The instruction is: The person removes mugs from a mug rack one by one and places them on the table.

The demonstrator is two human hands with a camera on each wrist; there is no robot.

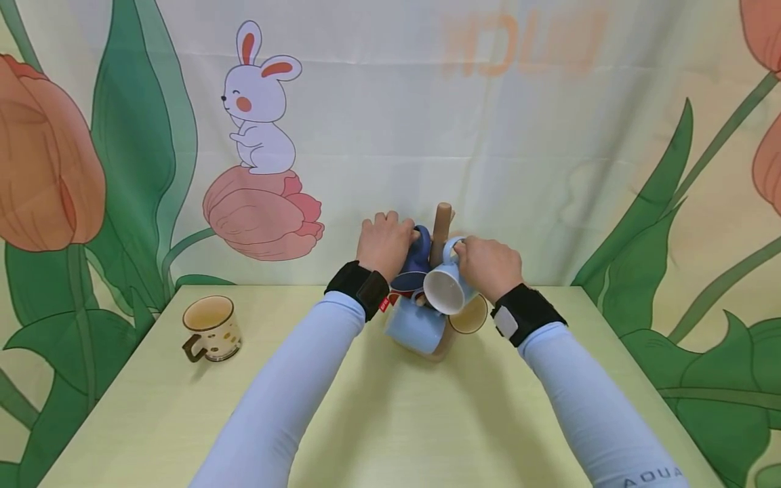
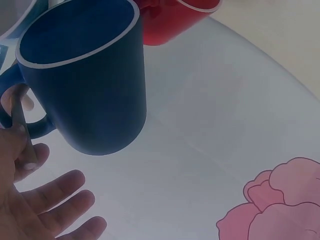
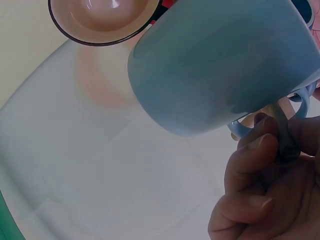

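A wooden mug tree (image 1: 442, 230) stands at the back of the table, hung with several mugs. My left hand (image 1: 386, 245) is at the dark blue mug (image 2: 90, 90), where thumb and finger pinch the wooden peg (image 2: 25, 125) running through its handle; the other fingers are spread. On the other side, my right hand (image 1: 491, 266) grips the end of another peg (image 3: 287, 147) beside the handle of the upper light blue mug (image 3: 215, 65). That mug hangs tilted, its mouth toward the front in the head view. A second light blue mug (image 1: 416, 327) hangs lower in front.
A cream mug with brown spots (image 1: 213, 332) stands upright on the table (image 1: 256, 440) at the left. A cream mug with a dark rim (image 3: 105, 25) and a red mug (image 2: 175, 20) also hang on the tree. A printed curtain (image 1: 378, 122) rises behind the table.
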